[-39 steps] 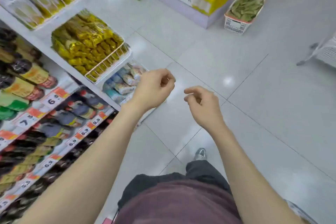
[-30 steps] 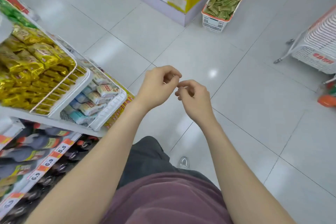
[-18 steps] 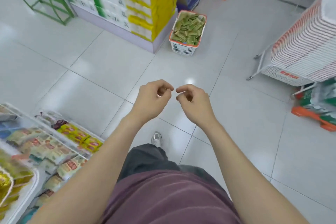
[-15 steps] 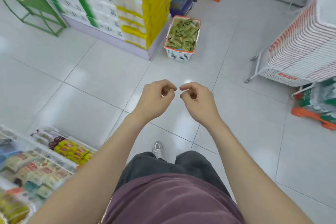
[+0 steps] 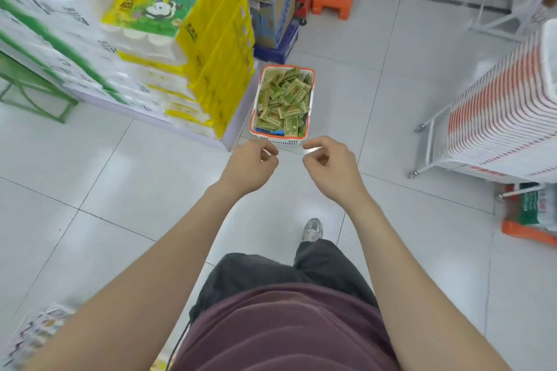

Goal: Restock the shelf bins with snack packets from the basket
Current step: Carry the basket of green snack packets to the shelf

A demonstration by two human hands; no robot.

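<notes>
Both hands are held out in front, left hand (image 5: pixel 251 167) and right hand (image 5: pixel 330 167) side by side with a gap between them, touching nothing. On each, the fingers are curled toward the palm and the thumb is brought up near the forefinger. Nothing is seen gripped in either, so both are logged as clenched and empty. Both forearms are bare and stretched forward from the lower edge of the view, converging toward the basket (image 5: pixel 283 140), with the backs of the hands turned up. The basket is set on the floor (image 5: pixel 150 175) just beyond the knuckles in the view, its left side close against the near corner of the plinth under the stacked tissue packs (image 5: pixel 211 54). This placement is judged to keep it out of the walkway. It is filled with loose green snack packets (image 5: pixel 283 99) heaped at all angles, and something blue shows at the near-left corner. The empty, forward-carried hands are judged to be set up for a reach down into the basket, so the step in hand is read as fetching a new load. Bending or stooping is likely to be needed, since the basket sits low. One shoe (image 5: pixel 312 229) is seen stepped toward it. Nested shopping baskets (image 5: pixel 497 117) are stacked well apart at the right edge of the floor. Shelf bins are not made out, and the blurred patch at the lower-left corner cannot be identified.
</notes>
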